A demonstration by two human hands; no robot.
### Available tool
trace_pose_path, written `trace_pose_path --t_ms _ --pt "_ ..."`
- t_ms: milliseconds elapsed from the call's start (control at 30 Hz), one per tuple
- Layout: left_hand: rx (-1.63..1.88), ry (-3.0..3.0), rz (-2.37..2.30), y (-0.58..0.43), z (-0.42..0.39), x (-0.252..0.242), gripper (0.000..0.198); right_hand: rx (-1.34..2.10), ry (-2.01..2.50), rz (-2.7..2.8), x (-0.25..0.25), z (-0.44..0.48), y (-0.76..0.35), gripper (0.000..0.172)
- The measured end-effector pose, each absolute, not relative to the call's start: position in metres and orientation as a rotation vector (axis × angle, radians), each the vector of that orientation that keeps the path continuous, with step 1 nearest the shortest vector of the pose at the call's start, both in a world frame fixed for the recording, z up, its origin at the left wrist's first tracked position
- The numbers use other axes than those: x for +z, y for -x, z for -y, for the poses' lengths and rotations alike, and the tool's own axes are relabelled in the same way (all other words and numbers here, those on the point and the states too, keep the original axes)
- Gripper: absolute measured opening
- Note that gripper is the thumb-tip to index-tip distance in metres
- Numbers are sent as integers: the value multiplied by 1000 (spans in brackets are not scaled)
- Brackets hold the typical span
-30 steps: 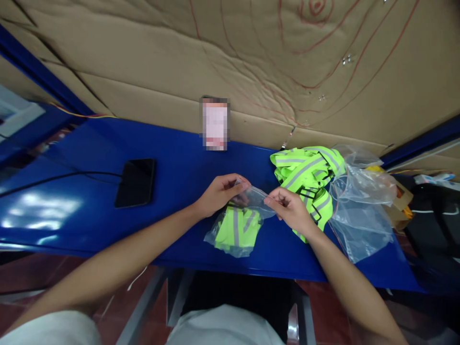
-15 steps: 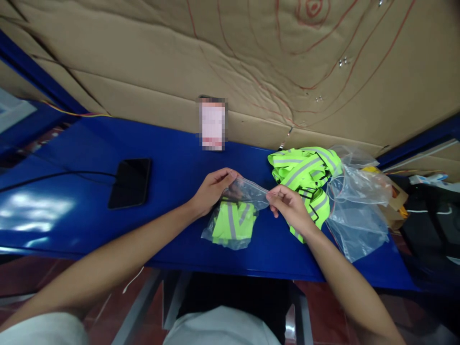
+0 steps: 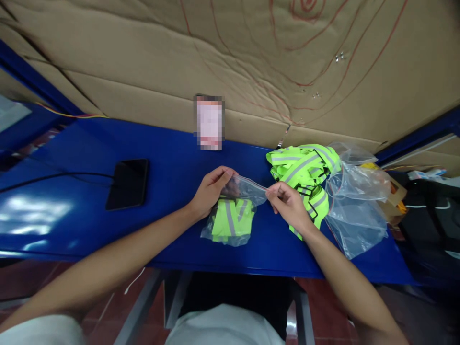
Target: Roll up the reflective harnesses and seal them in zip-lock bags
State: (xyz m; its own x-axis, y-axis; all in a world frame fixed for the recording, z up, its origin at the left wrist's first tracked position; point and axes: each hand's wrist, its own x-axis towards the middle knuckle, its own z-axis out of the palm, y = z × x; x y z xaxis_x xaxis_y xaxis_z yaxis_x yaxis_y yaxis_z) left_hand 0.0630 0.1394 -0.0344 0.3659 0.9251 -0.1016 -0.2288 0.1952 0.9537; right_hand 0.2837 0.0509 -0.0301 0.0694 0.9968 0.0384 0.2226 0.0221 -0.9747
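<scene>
A clear zip bag [image 3: 247, 191] is stretched by its top edge between my two hands, over the blue table. Folded inside it lies a neon yellow-green reflective strap [image 3: 233, 219] with grey stripes. My left hand [image 3: 215, 189] pinches the bag's upper left corner, thumb on top. At the right end of the zip edge, my right hand [image 3: 286, 201] grips the other corner between thumb and fingers. Just beyond my right hand sits a heap of the same reflective straps [image 3: 305, 165] with black buckles.
Clear plastic bags [image 3: 355, 215] lie at the table's right end, beside a cardboard box [image 3: 397, 199]. A black device [image 3: 127, 184] with a cable rests on the left. A phone-like object [image 3: 209, 122], its screen blurred, leans against the cardboard wall [image 3: 143, 57] at the back.
Both hands keep their hold on the bag's top edge, with only slight movement. The whole view has shifted a little.
</scene>
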Motion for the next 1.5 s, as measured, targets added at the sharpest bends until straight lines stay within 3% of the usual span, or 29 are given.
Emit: trace_pose_path --t_ms 667,1100,1500 --pt "771 -1185 -715 -63 -129 -33 35 970 1417 1420 -24 -49 -275 26" --pt "725 -1335 -668 -64 -122 -35 31 1036 1365 1455 -26 -47 -272 16" --pt "650 -1373 -657 -65 -120 -37 30 1006 1356 1504 -30 -44 -269 25"
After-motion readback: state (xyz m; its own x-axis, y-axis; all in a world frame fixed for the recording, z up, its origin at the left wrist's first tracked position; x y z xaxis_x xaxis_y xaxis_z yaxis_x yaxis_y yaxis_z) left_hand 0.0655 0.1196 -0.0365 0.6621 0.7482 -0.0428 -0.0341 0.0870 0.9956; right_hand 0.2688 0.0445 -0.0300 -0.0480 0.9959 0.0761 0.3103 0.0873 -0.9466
